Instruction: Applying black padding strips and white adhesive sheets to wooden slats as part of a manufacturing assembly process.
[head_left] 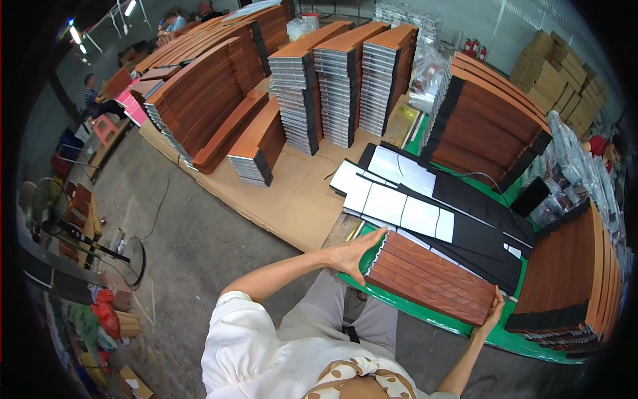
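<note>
A short stack of brown wood-grain slats (428, 276) lies at the front edge of the green-covered table, framed between my two hands. My left hand (355, 256) spans the stack's left end, thumb and fingers pressed against its corners. At the other end, the fingers of my right hand (492, 310) wrap round the near right corner. Just beyond the stack lie black strips (482, 243) with white sheets (399, 209) on them, some bound with dark cord. What the slats rest on is partly hidden.
The green table cover (432, 318) shows along the near edge. Tall brown stacks (565, 266) stand at the right, another (488, 120) behind. Silver-edged stacks (292, 100) stand on brown cardboard (306, 179) to the left. A fan (86, 236) and a seated person (100, 100) are farther left.
</note>
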Demonstrator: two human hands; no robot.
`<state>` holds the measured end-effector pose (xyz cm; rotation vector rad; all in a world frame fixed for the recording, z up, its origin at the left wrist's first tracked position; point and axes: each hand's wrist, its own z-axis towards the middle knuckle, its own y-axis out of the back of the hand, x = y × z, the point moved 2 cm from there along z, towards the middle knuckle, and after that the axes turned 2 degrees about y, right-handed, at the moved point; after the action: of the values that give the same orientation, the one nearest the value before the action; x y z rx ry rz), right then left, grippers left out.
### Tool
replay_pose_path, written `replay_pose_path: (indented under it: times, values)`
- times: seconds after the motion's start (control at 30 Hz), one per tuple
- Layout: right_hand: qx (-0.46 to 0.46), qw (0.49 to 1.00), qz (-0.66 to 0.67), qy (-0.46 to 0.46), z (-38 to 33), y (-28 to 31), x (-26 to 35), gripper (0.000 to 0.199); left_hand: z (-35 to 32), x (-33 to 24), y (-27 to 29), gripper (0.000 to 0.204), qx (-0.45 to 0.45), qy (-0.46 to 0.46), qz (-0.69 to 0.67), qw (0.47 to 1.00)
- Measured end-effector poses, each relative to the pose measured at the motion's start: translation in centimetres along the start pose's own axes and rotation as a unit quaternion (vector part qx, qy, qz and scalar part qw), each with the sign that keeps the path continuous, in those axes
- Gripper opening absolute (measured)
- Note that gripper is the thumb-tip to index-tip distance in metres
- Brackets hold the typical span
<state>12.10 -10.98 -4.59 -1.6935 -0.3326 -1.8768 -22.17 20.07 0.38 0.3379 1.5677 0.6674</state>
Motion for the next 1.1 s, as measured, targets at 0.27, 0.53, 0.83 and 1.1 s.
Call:
replay_pose_path:
  times: [0.27, 0.53, 0.83, 1.1]
  values:
    - [0.009, 1.0, 0.004, 0.008, 0.2, 0.0, 0.7, 0.06, -0.4, -0.7, -0.2, 0.132, -0.056, -0.057, -0.032, 0.996]
    - [0.021, 1.0, -0.003, 0.004, 0.5, 1.0, 0.1, 0.056, -1.0, -0.3, -1.3, 0.134, -0.092, -0.065, -0.034, 0.993]
    - [0.034, 0.999, -0.021, -0.009, 0.2, 0.3, 0.0, 0.061, 0.0, 1.7, -2.2, 0.139, -0.032, -0.123, -0.04, 0.991]
    - [0.026, 1.0, -0.005, -0.014, 0.5, 0.4, -0.6, 0.063, 0.1, 2.2, -2.2, 0.143, -0.045, -0.104, -0.047, 0.992]
